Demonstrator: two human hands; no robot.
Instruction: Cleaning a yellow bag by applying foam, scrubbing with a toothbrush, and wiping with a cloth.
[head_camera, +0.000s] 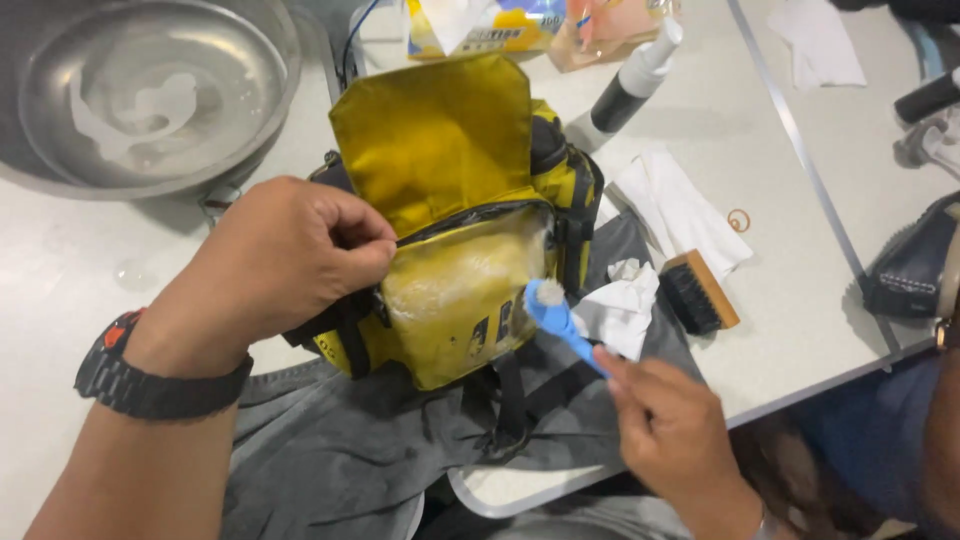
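Because its flap is thrown back toward the far edge, the yellow bag (455, 290) shows its front pocket, coated in pale foam, which I judge is why it lies face up on the grey cloth (330, 440) near the desk's (60, 260) front edge. Its long axis runs from near edge to far edge, the opening pointing away from me. My left hand (275, 265) is clenched on the bag's left side at the zip line, pinning it, as I read it, against the scrubbing. My right hand (675, 430) pinches a blue brush (555, 315) by its handle, bristles touching the pocket's right edge, the handle slanting back to the near right. Beyond, a crumpled tissue (620, 305) and a wooden brush (700, 292) lie just right of the bag. A steel basin (150, 90) sits at the far left corner.
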